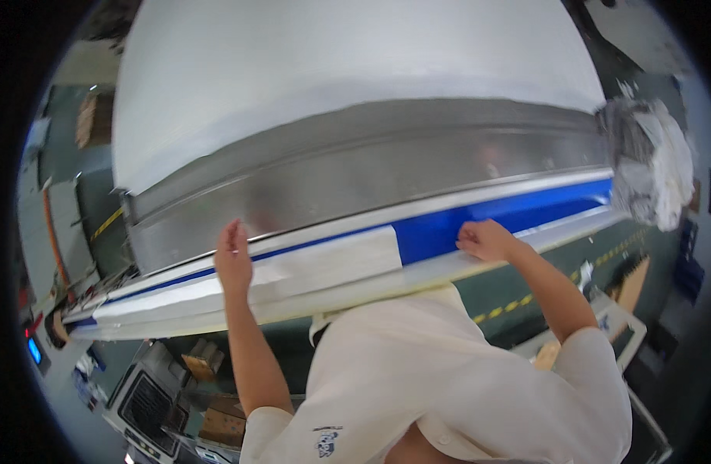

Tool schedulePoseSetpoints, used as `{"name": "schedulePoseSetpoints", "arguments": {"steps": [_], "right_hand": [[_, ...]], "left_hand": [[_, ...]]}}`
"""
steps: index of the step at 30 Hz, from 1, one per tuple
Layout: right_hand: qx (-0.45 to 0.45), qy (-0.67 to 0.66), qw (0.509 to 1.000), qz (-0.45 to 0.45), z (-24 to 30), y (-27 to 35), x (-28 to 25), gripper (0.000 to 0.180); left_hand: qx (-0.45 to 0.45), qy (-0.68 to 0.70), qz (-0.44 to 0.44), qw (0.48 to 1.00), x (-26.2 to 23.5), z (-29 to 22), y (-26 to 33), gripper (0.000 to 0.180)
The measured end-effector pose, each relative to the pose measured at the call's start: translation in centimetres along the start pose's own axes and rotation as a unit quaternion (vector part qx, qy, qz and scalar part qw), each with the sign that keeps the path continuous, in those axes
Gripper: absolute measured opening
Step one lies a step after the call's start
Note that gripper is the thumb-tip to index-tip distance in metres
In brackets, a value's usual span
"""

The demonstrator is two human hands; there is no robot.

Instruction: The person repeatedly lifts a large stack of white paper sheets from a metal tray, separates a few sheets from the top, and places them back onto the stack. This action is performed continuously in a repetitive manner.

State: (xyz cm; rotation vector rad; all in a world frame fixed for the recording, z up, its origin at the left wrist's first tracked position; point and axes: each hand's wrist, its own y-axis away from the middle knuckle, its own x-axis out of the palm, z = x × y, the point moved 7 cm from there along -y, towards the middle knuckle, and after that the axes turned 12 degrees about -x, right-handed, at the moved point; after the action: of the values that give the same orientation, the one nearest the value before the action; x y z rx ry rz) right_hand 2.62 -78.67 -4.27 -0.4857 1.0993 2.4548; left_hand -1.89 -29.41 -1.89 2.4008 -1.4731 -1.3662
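Left hand (233, 259) bunched at the fingertips, right hand (487, 240) curled at the long glossy blue strip (433, 233); cannot tell whether either grips anything. Flat white rectangular sheet (324, 267) runs from left of the left fingers to just short of the right ones (presumably laid lengthwise for support). Beyond the fingertips: smooth grey metal panel (371, 178); bodyward, green floor (494, 290) with yellow-striped tape (518, 305).

A dark green floor (556, 267) carries a dashed-looking yellow tape line (502, 311) on the right. A brown boxy object (95, 120) stands far left; near left are an open brown cardboard box (222, 424) and a pale rectangular unit with a dark grille (146, 402).
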Motion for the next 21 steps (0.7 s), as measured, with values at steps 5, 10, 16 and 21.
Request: {"name": "schedulePoseSetpoints", "arguments": {"steps": [5, 10, 16, 21], "right_hand": [[-0.044, 0.073, 0.996, -0.020, 6.0, -6.2, -1.1, 0.020], [-0.153, 0.120, 0.978, -0.074, 17.8, -17.2, -3.2, 0.019], [-0.283, 0.110, 0.948, -0.099, 34.8, -32.0, -5.3, 0.019], [-0.350, 0.088, 0.923, -0.132, 45.7, -42.3, -5.9, 0.020]], "left_hand": [[0.117, -0.111, -0.113, 0.980, -3.2, 0.1, -3.4, 0.029], [0.154, -0.163, -0.222, 0.949, -7.4, 0.6, -9.7, 0.031], [0.214, -0.214, -0.294, 0.907, -8.4, 1.8, -13.6, 0.038], [0.207, -0.167, -0.284, 0.921, -7.7, 2.2, -14.0, 0.039]]}}
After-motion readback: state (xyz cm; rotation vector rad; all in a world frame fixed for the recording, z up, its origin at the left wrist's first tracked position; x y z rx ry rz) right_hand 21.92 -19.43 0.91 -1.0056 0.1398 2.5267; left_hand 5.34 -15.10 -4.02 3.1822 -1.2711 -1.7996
